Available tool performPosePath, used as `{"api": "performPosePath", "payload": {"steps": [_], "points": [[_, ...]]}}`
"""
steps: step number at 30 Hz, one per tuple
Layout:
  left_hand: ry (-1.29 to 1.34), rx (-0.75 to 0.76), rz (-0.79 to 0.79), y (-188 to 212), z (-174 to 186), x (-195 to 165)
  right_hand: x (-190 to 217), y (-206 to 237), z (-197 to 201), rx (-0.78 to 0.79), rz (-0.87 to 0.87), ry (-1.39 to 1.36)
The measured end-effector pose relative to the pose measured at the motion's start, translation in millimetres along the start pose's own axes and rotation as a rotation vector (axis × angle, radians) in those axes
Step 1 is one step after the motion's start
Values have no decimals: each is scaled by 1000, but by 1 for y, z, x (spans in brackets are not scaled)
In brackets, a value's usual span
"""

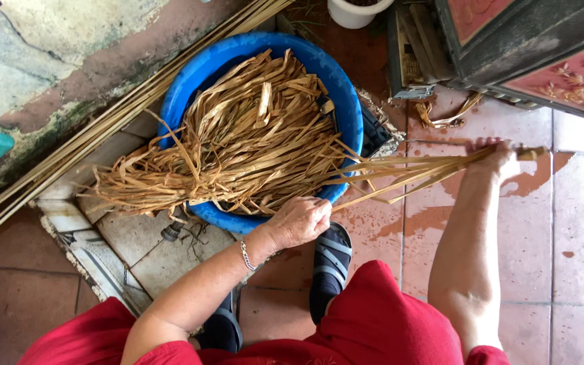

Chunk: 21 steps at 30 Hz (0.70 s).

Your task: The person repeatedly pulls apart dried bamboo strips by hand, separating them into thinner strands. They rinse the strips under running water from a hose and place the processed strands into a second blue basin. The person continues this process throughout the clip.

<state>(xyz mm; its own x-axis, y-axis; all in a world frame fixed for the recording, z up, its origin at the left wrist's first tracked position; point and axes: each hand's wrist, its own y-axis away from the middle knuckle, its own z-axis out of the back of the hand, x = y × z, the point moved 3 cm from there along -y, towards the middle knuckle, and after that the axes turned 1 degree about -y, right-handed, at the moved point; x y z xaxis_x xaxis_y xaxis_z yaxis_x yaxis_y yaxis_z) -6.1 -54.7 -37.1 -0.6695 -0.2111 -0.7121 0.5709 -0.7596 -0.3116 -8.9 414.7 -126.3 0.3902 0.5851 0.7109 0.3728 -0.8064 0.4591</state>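
A round blue basin (349, 101) on the floor is heaped with long tan dried leaf strips (251, 135), which spill over its left rim. My left hand (300, 220) rests closed at the basin's near rim, fingers pinched on some strips. My right hand (495, 159) is stretched out to the right over the wet tiles, gripping the far end of a thin bunch of strips (407, 172) that runs from the basin to it. A bracelet is on my left wrist.
Long bamboo slats (103, 125) lie diagonally along the stained wall at left. A dark carved wooden cabinet (528, 54) stands at top right, a white pot (356, 12) behind the basin. My sandalled foot (331, 260) sits below the basin. Floor tiles are wet.
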Motion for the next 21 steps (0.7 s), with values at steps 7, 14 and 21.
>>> {"api": "performPosePath", "payload": {"steps": [7,14,21], "points": [[-3,200,116,35,1,31,41,-15,14,-58,150,82],[-86,289,211,72,-18,103,63,-26,17,-70,198,14],[-409,586,624,72,-26,198,85,-41,-4,494,81,-21]]}}
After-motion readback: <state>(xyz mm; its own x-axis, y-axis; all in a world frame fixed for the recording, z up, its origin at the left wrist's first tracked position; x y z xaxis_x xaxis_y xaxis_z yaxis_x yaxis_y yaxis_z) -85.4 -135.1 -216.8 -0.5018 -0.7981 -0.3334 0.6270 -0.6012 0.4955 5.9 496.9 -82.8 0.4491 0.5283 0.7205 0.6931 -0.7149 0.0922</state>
